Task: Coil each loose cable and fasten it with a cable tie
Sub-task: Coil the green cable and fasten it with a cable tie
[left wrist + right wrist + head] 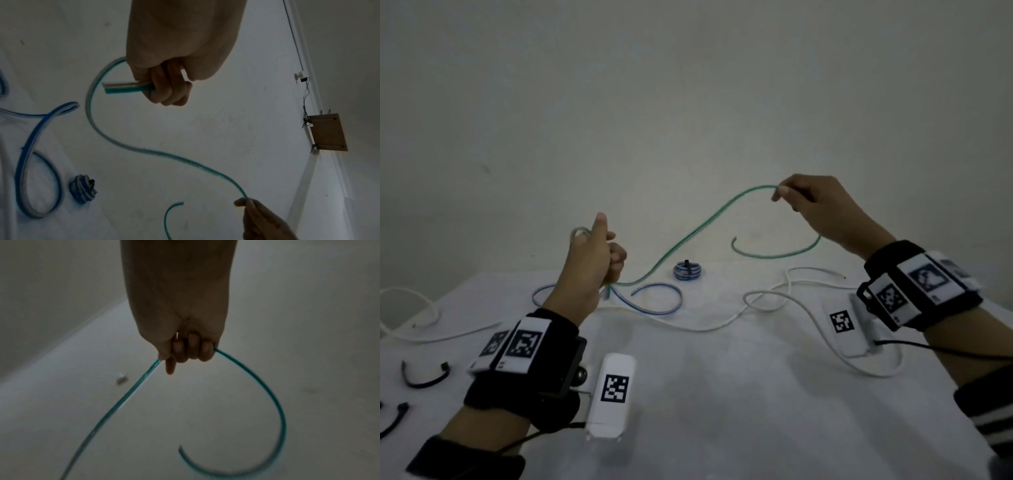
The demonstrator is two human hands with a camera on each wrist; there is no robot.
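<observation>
A green cable (690,236) hangs in the air between both hands above the white table (722,394). My left hand (599,253) grips one end of it in curled fingers, a short stub and a loop sticking out in the left wrist view (123,88). My right hand (791,195) pinches the green cable (265,386) further along, raised at the right; the free tail curls below it (774,253). A loose blue cable (654,301) lies looped on the table under my left hand. A blue coil (687,270) fastened with a black tie sits behind it.
A long white cable (774,298) snakes across the table from left to right. Two black cable ties (426,375) (393,419) lie near the left edge. A plain wall stands behind the table. A wooden box (327,132) is fixed to the wall in the left wrist view.
</observation>
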